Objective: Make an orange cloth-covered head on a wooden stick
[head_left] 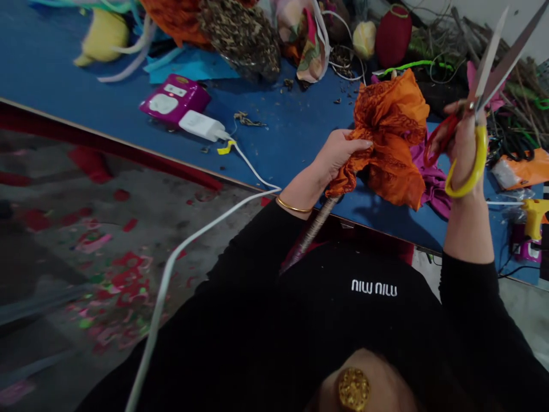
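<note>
Blue table (283, 123): front edge ran slantwise just ahead of the person's body, piled materials lined the far side, and a stretch of surface with a few dry scraps lay between the purple adapter (171, 100) and the left hand (341, 151). White cable (168, 266) crossed the edge near the left forearm. Yellow glue gun (533, 214) lay to the right, beyond the right forearm. Orange fabric (394, 134) was above the table near the front edge: dark-printed, gathered, flared into ruffled lobes, with a wrapped rod (318, 224) slanting from below it toward the body. Left hand pinched its gathered part, thumb on top. Right hand (463, 134) was curled around the handles of scissors (473, 104), blades spread, tips pointing up and away from the fabric.
</note>
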Demonstrator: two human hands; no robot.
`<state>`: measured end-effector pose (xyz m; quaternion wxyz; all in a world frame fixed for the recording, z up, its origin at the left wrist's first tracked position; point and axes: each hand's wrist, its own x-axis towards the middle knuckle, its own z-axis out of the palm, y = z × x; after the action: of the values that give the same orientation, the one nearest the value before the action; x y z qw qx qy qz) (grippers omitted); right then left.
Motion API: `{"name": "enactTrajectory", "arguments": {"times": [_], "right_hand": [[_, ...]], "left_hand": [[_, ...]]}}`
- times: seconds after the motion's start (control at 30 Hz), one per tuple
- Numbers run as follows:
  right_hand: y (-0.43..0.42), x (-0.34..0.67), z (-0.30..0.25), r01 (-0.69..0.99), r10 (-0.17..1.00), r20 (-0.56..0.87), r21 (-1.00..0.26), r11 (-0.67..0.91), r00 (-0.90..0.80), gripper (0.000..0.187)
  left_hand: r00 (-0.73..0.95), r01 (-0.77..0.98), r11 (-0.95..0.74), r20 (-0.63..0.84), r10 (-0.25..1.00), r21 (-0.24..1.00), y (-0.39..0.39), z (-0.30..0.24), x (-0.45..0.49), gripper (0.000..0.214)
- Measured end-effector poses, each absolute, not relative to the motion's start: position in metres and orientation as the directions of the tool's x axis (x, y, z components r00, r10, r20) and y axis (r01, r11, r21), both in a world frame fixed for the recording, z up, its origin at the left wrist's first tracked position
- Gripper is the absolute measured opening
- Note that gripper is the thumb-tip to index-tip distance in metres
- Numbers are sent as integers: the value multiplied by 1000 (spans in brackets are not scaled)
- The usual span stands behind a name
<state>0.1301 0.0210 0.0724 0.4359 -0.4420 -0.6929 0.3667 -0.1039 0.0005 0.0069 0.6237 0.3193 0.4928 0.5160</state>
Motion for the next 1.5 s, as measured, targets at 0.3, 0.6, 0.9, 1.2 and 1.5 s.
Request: {"name": "enactTrajectory", "arguments": {"times": [0.3,0.6,0.9,1.2,1.5], "right_hand": [[-94,121,48,222,797,-434,-901,-374,-419,75],[-78,99,45,300,831,-450,-883,-360,-327,72],[-99,105,55,275,795,-489,-869,-411,-359,75],[-71,81,41,276,815,-511,-853,-443,-273,63],[-85,94,44,241,814,-495,-867,-436,-306,68]], "left_hand": [[-14,-318,259,-278,961,912,1,8,-101,19],[-2,-331,264,-280,960,906,1,10,-99,17],[41,-383,315,-325,945,868,3,11,-103,19],[23,-343,275,-285,958,898,-2,12,-100,20],[49,-328,307,-308,950,893,1,13,-105,12]]}}
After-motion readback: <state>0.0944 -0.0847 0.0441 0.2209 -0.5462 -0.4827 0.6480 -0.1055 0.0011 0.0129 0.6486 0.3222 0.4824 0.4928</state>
